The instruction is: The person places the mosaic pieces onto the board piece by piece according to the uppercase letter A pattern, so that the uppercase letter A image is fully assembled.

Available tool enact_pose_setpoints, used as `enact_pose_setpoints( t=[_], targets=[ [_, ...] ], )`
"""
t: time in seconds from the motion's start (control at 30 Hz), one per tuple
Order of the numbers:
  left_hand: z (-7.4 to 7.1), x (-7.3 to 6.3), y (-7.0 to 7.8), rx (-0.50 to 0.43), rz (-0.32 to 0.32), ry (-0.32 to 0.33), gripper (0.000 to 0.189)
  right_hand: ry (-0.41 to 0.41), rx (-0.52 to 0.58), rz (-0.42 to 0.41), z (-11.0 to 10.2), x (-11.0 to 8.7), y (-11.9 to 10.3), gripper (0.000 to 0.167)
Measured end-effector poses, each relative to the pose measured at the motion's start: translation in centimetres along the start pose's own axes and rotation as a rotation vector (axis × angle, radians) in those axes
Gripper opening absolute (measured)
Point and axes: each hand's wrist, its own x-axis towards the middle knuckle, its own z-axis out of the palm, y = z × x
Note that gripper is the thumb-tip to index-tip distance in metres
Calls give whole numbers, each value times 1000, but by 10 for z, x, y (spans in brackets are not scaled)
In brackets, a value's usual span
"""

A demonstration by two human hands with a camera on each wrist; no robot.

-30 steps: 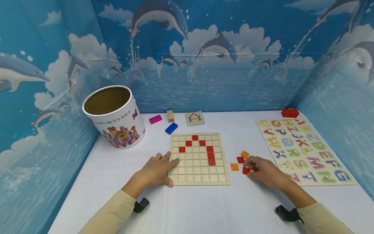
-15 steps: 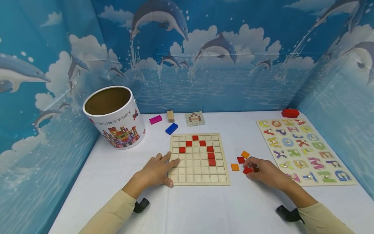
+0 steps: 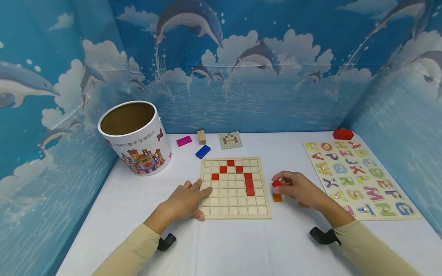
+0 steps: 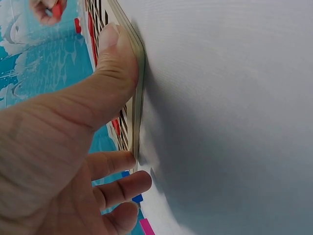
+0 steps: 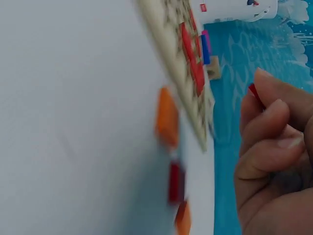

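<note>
A square wooden grid board [image 3: 224, 201] lies on the white tabletop, with several red tiles [image 3: 249, 183] in its upper cells. My left hand [image 3: 183, 201] rests on its left edge, fingers extended; the left wrist view shows the thumb [image 4: 110, 63] along the rim. Just off the board's right side, my right hand [image 3: 298, 188] pinches a red tile [image 3: 277, 183] between thumb and fingertips, raised above the table. Below it lies an orange tile [image 3: 277, 198]. In the right wrist view a loose red tile [image 5: 176, 183] lies between orange tiles; in the head view my hand hides it.
A white bucket [image 3: 145, 153] stands at the back left. Near it lie pink [image 3: 184, 141], blue [image 3: 202, 151] and plain wooden [image 3: 201, 137] blocks and a small pattern card [image 3: 230, 140]. An alphabet puzzle board [image 3: 359, 180] is at right, a red block [image 3: 343, 134] behind it.
My right hand has picked up a red tile from the loose tiles and moved left and away from me, closer to the board. My left hand has not moved.
</note>
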Motion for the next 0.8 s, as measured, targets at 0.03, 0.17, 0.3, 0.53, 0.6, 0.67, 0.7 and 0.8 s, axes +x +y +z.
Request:
enact_pose_setpoints(
  t=[0.03,0.17,0.3,0.53,0.6,0.67,0.7,0.8],
  targets=[
    [0,0,0,-2,1,-2,93,14,32,12,4,7,-6,39],
    [2,0,-1,-14,-6,-10,93,12,172,-11,26,39,-30,43],
    [3,-2,-1,-21,-12,-14,92,-86,276,-92,59,66,-50,43],
    [3,-1,-6,-20,1,6,98,-108,189,-120,111,87,-76,31],
    [4,-2,-7,-13,0,17,99,-85,65,-147,121,88,-80,26],
    [4,-2,-7,-4,-3,19,98,-63,-42,-167,129,88,-83,23],
    [4,-2,-7,-3,-5,18,98,-50,-90,-177,132,88,-84,22],
    [3,-2,-6,-3,-6,12,97,-30,-173,-194,138,88,-86,19]
  ],
)
